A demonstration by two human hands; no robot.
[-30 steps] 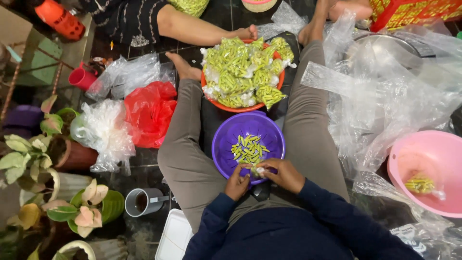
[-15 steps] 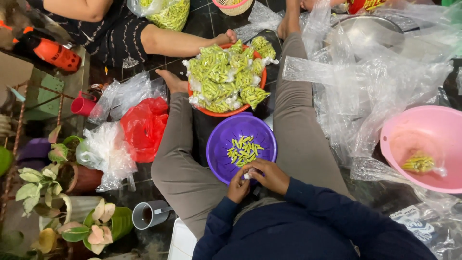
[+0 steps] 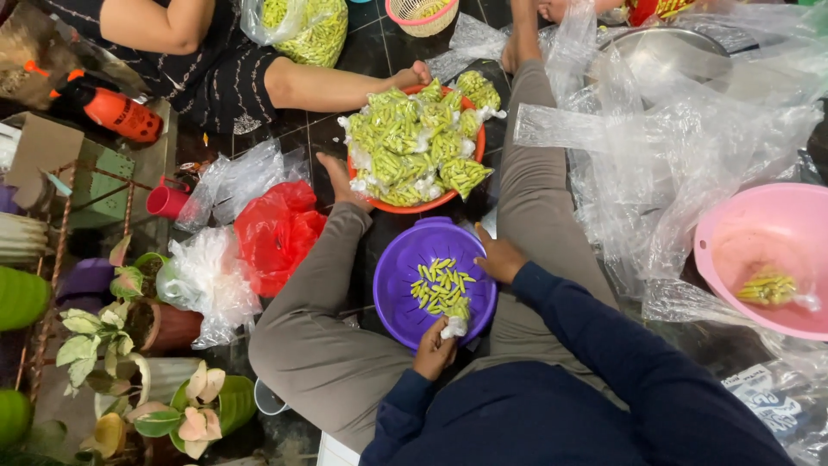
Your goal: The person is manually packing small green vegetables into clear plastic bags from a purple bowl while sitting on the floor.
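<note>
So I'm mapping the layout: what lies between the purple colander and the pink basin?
In the head view, the person's right leg and right hand lie beside the purple colander; then crumpled clear plastic bags reach to the pink basin.

The round purple plastic colander (image 3: 397,285) sits hemmed between grey-trousered legs (image 3: 302,328). Ahead, the orange plate (image 3: 414,203) of filled clear bags nearly touches it. Crumpled clear plastic sheets (image 3: 655,155) crowd the right; only dark tiled floor (image 3: 371,52) beyond lies open.
</note>
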